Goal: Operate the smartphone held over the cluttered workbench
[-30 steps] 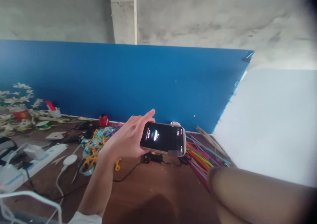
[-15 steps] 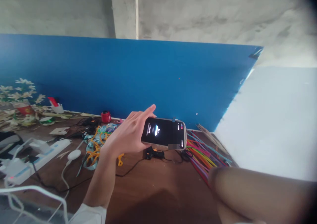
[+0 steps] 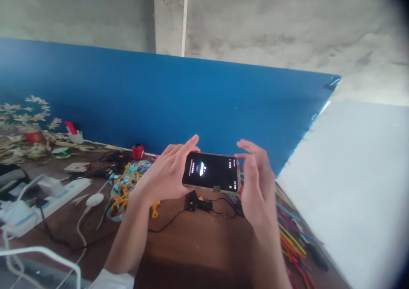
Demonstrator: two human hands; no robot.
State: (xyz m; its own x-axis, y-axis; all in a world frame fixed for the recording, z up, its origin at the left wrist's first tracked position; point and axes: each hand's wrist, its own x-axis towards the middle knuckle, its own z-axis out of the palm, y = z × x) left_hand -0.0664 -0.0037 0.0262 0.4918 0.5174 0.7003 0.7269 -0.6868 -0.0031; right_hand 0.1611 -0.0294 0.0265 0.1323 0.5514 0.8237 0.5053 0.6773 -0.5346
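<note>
Small white writing is glowing sideways on the dark screen of a phone (image 3: 212, 174), too tiny to read; a red pot (image 3: 33, 135) at far left is bearing a yellowish mark, also unreadable. The left hand (image 3: 164, 172) is gripping the phone's left end, its thumb sticking up past the upper edge. The right hand (image 3: 260, 178) is hovering at the other end, fingers loosely bent and parted; whether it is touching cannot be told. The phone is hanging above a brown table (image 3: 194, 246), before a blue partition (image 3: 143, 97).
</note>
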